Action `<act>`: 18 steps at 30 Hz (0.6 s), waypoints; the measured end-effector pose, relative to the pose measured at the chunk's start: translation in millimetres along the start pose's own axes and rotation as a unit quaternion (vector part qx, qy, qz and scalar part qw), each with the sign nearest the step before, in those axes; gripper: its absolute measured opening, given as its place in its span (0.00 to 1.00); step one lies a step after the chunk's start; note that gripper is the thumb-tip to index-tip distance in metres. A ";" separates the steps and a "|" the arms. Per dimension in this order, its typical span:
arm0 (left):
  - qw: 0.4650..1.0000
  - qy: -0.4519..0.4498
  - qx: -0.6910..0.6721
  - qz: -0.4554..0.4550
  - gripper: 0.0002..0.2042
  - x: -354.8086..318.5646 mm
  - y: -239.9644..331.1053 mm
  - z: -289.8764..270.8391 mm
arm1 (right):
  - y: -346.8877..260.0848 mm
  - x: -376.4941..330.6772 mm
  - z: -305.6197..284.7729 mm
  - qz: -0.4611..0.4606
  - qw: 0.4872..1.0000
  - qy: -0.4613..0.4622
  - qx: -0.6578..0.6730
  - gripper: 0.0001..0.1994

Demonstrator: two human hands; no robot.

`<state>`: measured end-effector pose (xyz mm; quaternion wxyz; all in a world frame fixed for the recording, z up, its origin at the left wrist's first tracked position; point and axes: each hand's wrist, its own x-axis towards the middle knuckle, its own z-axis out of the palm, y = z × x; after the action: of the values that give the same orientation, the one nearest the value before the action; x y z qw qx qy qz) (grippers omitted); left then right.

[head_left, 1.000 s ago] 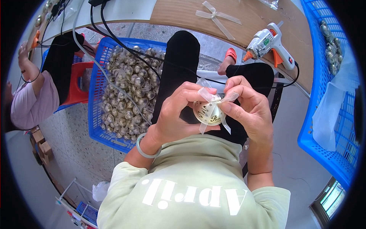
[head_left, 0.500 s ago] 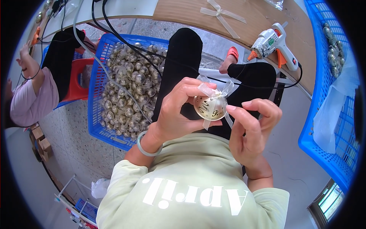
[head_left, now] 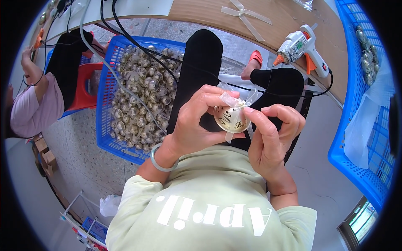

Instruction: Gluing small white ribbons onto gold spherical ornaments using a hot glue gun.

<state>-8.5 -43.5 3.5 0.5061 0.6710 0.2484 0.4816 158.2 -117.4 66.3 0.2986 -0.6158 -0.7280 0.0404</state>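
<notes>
In front of my lap, my left hand [head_left: 190, 119] holds a round gold bauble [head_left: 231, 120] between its thumb and fingers. Dark lettering marks the bauble's face, and a sheer white ribbon bow [head_left: 247, 98] sits at its top with tails hanging below. My right hand [head_left: 272, 140] is raised on the other side, fingers apart and partly bent. Its index fingertip reaches the bauble's upper edge beside the bow; whether it presses there is hard to see. No object shows in that hand.
A blue basket [head_left: 102, 125] full of similar baubles stands left of my legs. On the cardboard-topped table [head_left: 201, 10] lie a white glue gun [head_left: 307, 48] and a ribbon bow [head_left: 240, 13]. Cables hang over the basket. Another blue basket [head_left: 335, 152] stands right; a person [head_left: 37, 104] sits left.
My right hand has shifted slightly left and up, its index fingertip moving from the bauble's side to near the bow. My left hand keeps its hold, the bauble turned slightly.
</notes>
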 end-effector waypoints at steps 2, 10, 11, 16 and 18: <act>1.000 -0.002 0.003 0.005 0.32 0.1 -1.5 -0.5 | -0.4 0.4 1.1 -0.003 1.000 0.002 -0.003 0.20; 1.000 0.000 0.012 0.002 0.32 0.0 -3.2 -2.9 | -2.1 2.5 2.1 0.015 1.000 -0.007 0.000 0.20; 1.000 0.001 0.007 0.003 0.32 0.1 -3.3 -2.7 | -1.6 2.3 3.4 0.015 1.000 -0.007 0.000 0.20; 1.000 0.004 0.014 0.005 0.32 -2.4 -4.8 -2.9 | -2.3 3.2 6.0 0.013 1.000 -0.005 0.002 0.20; 1.000 0.007 0.014 0.006 0.32 -2.7 -4.9 -2.6 | -2.4 3.2 7.6 0.011 1.000 -0.001 0.005 0.20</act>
<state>-11.2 -42.9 -2.0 0.4918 0.6760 0.2546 0.4862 152.3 -112.6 62.4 0.3002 -0.6227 -0.7210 0.0477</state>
